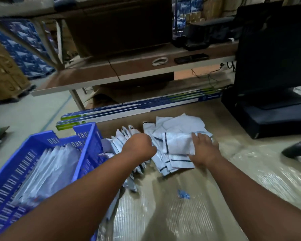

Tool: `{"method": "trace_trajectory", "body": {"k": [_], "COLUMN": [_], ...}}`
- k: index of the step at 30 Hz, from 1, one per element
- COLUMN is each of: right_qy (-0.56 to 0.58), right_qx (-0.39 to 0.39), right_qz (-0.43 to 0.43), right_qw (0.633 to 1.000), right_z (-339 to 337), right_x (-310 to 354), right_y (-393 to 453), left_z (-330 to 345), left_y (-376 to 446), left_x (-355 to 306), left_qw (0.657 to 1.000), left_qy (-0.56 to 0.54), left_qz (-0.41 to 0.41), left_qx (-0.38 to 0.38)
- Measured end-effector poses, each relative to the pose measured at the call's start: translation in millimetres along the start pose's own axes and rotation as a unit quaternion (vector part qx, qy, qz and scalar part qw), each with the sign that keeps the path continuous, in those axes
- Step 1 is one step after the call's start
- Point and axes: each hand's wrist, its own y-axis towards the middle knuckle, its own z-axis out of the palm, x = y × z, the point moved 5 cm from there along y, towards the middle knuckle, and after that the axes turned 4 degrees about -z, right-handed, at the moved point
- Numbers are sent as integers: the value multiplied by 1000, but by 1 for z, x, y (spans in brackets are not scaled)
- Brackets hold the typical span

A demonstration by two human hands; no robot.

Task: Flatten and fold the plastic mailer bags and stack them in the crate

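both hands (204, 150) on mailer bags (176, 143), left fisted

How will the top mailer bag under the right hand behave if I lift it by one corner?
The top mailer bag will probably droop; its thin film looks creased. It likely weighs little. It may slide off the loose pile of glossy bags, which the right hand rests on.

One blue crate (87, 145), two hands, one monitor (271, 54), many mailer bags (177, 141).
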Motion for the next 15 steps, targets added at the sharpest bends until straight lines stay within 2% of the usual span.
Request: {"method": "trace_trajectory", "body": {"k": [3, 6, 9, 11, 13, 15], "right_qy": [-39, -17, 95, 199, 254, 210], "right_qx": [-12, -47, -60, -67, -75, -106], "right_qz": [-28, -47, -77, -112, -146, -204], "right_qw": [999, 998, 991, 971, 953, 950], "right_z": [1, 0, -4, -14, -24, -32], "right_x": [-11, -21, -37, -44, -44, -40], "right_y": [12, 11, -3, -24, -51, -80], "left_z": [21, 42, 63, 77, 87, 89], "left_y": [-4, -11, -23, -36, -52, -69], "left_x": [-23, -34, -33, -31, -34, -37], "left_qw": [999, 996, 985, 963, 935, 932], "left_qy": [-13, -45, -117, -218, -318, -342], "left_qz": [-31, -75, -124, -155, -156, -107], "left_qx": [17, 33, 34, 25, 9, -44]}}
